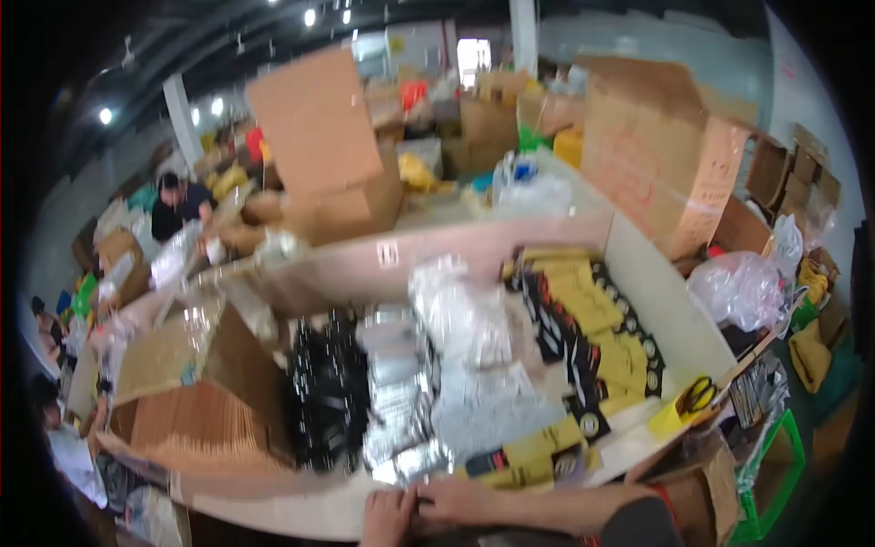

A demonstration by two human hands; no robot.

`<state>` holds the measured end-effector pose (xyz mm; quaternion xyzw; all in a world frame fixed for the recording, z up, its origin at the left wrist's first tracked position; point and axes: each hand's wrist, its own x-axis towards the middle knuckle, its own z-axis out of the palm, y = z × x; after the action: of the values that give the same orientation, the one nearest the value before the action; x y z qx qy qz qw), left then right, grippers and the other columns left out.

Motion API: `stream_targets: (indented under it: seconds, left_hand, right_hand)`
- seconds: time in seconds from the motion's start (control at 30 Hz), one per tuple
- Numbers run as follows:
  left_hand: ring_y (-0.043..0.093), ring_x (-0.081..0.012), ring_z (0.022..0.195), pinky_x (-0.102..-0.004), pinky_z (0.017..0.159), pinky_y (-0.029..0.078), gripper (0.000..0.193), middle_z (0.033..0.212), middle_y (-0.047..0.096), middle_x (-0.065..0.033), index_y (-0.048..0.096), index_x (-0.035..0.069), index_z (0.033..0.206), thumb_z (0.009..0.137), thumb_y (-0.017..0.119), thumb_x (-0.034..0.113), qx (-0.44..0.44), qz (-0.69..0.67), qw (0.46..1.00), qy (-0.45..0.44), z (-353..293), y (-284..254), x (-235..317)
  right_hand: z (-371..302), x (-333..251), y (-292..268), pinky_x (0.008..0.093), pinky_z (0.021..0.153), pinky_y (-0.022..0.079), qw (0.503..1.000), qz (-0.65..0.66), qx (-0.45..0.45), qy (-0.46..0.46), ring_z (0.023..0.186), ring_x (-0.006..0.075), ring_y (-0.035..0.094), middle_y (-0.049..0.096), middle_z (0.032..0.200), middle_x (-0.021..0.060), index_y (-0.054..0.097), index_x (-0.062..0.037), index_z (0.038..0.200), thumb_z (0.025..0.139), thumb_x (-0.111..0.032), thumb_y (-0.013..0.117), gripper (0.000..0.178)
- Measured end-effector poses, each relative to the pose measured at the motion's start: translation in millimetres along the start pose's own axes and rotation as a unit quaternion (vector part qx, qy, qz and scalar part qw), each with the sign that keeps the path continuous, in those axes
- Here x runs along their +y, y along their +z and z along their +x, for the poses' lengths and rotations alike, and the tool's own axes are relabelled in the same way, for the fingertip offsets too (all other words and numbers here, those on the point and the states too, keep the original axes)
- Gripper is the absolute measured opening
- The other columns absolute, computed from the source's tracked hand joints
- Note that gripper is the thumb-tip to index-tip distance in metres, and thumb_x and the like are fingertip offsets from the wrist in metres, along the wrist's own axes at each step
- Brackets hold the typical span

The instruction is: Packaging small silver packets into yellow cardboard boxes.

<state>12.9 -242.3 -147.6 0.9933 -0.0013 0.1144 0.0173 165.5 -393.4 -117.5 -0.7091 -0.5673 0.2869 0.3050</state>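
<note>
A pale wooden table with raised board sides (656,283) fills the middle and lower part of the frame, its front edge bending along the bottom. On it, at lower left, sits an open brown cardboard box (255,365) packed with thin brown sheets (187,419). Rightward from it lie glossy black plastic packets (328,392), shiny silver packets (398,374), whitish translucent plastic bags (465,314) and, right of centre, flat yellow-and-black packages (597,314).

Lighting was mod. bright; ceiling lamps (106,116) & rear opening (473,62) were blown out, ceiling (210,41) was dim. Silver packs (396,383) threw glare. Motion blur softened most detail, esp. bkgd. Fisheye bent desk (273,506) edges; pic corners went black.
</note>
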Motion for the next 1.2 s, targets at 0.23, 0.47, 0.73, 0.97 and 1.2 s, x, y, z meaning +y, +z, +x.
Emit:
stream_targets:
  seconds: [0.23,0.47,0.73,0.97,1.2]
  left_hand:
    - [0.066,-0.0333,0.072,-0.0401,0.066,0.053,0.029,0.074,0.063,-0.0167,0.058,0.005,0.090,0.068,0.073,0.016,-0.065,-0.257,0.917,-0.297,12,-29,-5]
    - [0.057,-0.0183,0.101,-0.0351,0.084,0.048,0.061,0.118,0.055,-0.0052,0.049,0.003,0.132,0.077,0.073,0.009,-0.149,-0.606,0.769,-0.141,17,2,39]
    - [0.053,-0.0338,0.090,-0.0392,0.080,0.046,0.037,0.093,0.048,-0.0180,0.053,0.002,0.099,0.073,0.075,0.017,-0.242,-0.613,0.749,-0.070,51,-8,73]
    - [0.062,-0.0351,0.078,-0.0410,0.070,0.050,0.032,0.083,0.062,-0.0160,0.054,0.003,0.094,0.072,0.073,0.015,-0.091,-0.386,0.846,-0.355,19,-10,24]
    - [0.065,-0.0362,0.088,-0.0422,0.076,0.053,0.054,0.096,0.064,-0.0150,0.057,0.005,0.118,0.070,0.077,0.016,-0.030,-0.288,0.920,-0.264,-21,-7,16]
  right_hand:
    - [-30,76,-161,0.0468,0.081,0.050,0.946,-0.259,0.131,0.143,0.098,0.0369,0.061,0.063,0.098,0.0173,0.070,-0.0067,0.082,0.077,-0.035,0.075,0.029]
    - [-69,59,-98,0.0486,0.100,0.041,0.954,-0.269,-0.057,-0.120,0.116,0.0403,0.054,0.058,0.119,0.0231,0.059,-0.0007,0.107,0.071,-0.052,0.076,0.065]
    - [-50,51,-36,0.0458,0.091,0.044,0.956,-0.279,0.037,-0.080,0.105,0.0374,0.058,0.057,0.108,0.0194,0.059,-0.0038,0.100,0.076,-0.042,0.070,0.046]
    - [-54,4,-47,0.0443,0.067,0.049,0.964,-0.199,0.071,0.162,0.083,0.0362,0.066,0.068,0.088,0.0168,0.062,-0.0041,0.081,0.086,-0.046,0.068,0.043]
    - [-37,11,-17,0.0475,0.062,0.052,0.949,-0.201,0.070,0.234,0.067,0.0357,0.067,0.067,0.070,0.0156,0.062,-0.0037,0.078,0.089,-0.035,0.064,0.033]
